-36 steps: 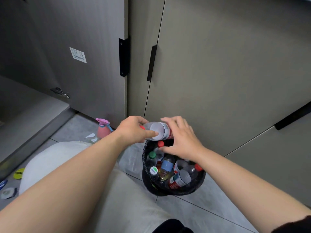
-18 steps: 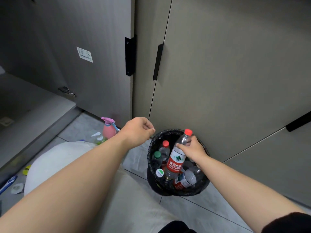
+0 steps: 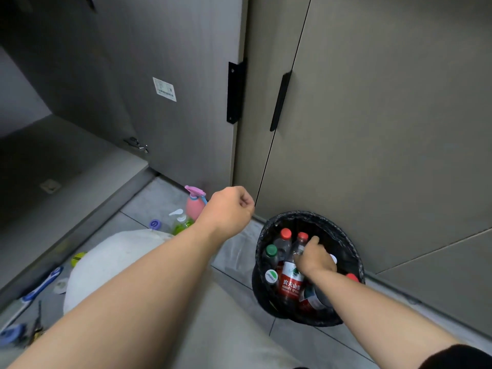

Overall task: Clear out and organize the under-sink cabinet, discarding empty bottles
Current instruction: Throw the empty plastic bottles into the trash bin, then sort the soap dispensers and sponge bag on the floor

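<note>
At the lower right of the frame, the right hand (image 3: pixel 316 259) reaches down into a black-lined bin (image 3: pixel 330 227) on the tiled floor, its fingers curled round the shoulder of a red-labelled bottle (image 3: pixel 291 279). That bottle stands nearly upright among the others in the bin, red cap up, with its label showing just below and left of the hand. Beside it to the left are a red-capped bottle (image 3: pixel 285 235) and a green-capped bottle (image 3: pixel 271 250). Near the centre of the frame the left hand (image 3: pixel 229 209) hangs above the floor, up and left of the bin, closed in a fist with nothing visible in it. Just left of that fist, a pink spray bottle (image 3: pixel 194 205) stands by the open cabinet door (image 3: pixel 170 134).
</note>
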### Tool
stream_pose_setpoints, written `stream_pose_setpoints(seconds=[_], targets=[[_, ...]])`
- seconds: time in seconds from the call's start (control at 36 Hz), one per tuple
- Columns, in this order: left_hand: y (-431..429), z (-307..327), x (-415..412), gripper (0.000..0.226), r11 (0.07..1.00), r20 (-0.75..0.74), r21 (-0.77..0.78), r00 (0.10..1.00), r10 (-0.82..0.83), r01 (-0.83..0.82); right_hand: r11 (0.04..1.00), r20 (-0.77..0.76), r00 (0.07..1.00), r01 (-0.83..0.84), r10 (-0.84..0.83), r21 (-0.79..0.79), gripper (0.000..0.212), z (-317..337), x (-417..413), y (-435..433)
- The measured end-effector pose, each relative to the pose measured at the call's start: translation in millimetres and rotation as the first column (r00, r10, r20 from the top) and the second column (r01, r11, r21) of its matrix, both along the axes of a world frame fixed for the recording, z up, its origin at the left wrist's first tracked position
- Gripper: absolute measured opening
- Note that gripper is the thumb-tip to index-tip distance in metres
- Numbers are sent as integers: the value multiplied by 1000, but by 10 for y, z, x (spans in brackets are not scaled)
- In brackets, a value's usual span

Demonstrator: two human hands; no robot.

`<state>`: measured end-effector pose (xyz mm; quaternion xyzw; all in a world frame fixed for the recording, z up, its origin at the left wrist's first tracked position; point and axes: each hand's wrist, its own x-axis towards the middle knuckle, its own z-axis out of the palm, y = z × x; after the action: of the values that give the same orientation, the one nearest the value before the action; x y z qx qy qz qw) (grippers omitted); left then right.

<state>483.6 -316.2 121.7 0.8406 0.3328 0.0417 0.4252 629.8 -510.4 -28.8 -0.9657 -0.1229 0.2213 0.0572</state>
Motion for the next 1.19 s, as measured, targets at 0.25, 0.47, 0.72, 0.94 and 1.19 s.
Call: stream_pose_setpoints(seconds=[0.25, 0.47, 0.72, 0.94, 1.19], targets=[[815, 282, -351, 8, 977, 4, -196, 996, 89, -87, 717, 198, 977, -193, 78, 669, 17, 580, -50, 558], [1633, -106, -1112, 4, 997, -220, -22, 973, 73, -80, 542, 171, 902, -380, 396, 749, 22, 874, -325, 1508], [2014, -981, -1401, 61, 985, -428, 63, 896, -120, 162, 583, -5, 674, -634, 738, 508, 27, 413, -673, 2405], [2007, -1663, -1238, 53, 985, -336, 74, 934, -125, 159, 634, 161, 650, -760, 743, 143, 46, 51, -733, 2939], [2131, -1877, -1231, 24, 967, -290, 233, 956, -30, 101, 663, 195, 636, -733, 747, -153, 21, -208, -403, 3370]])
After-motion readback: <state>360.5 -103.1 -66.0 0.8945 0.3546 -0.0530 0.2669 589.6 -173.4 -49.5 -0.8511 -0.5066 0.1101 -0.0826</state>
